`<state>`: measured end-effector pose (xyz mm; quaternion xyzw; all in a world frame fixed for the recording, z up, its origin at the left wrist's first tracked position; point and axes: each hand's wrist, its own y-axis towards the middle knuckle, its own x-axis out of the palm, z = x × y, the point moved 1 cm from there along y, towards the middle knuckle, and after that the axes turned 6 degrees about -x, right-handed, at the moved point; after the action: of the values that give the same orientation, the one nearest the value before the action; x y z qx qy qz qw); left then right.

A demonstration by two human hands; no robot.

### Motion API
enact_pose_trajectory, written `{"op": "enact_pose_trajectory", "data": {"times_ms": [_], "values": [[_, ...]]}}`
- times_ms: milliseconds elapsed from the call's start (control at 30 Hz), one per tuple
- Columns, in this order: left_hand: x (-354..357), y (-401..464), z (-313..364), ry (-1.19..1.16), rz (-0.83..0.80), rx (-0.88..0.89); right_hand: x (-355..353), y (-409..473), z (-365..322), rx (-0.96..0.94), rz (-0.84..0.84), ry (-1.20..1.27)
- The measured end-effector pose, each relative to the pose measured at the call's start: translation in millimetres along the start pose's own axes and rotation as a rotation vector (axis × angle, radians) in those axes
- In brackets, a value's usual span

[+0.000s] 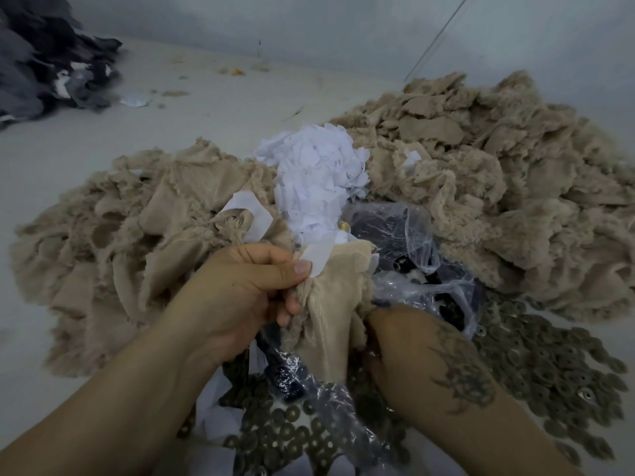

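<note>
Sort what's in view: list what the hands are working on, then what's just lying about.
In hand: left hand, right hand, beige fabric piece, white paper strip.
Lying about: beige fabric piles, white paper scraps, clear plastic bag, round discs, dark fabric pile.

The scene is lit dimly and evenly; soft shadows are cast under the left hand [240,290]. Glare is seen on the bag [409,231]. The edges are distorted, and the dark pile [44,60] is blurred.
</note>
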<state>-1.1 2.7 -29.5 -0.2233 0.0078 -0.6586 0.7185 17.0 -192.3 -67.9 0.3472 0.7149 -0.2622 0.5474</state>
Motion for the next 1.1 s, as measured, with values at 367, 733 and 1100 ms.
{"op": "enact_pose_trajectory", "data": {"times_ms": [367, 733, 1100], "values": [[-2, 3, 4, -0.010, -0.016, 0.011, -6, 14, -5, 0.006, -0.089, -0.021], [5, 1, 2, -0.005, -0.028, 0.005, -3, 11, 4, 0.024, 0.179, 0.167], [4, -3, 1, -0.045, -0.246, 0.004, -21, 14, 15, 0.263, 0.233, 1.130]]}}
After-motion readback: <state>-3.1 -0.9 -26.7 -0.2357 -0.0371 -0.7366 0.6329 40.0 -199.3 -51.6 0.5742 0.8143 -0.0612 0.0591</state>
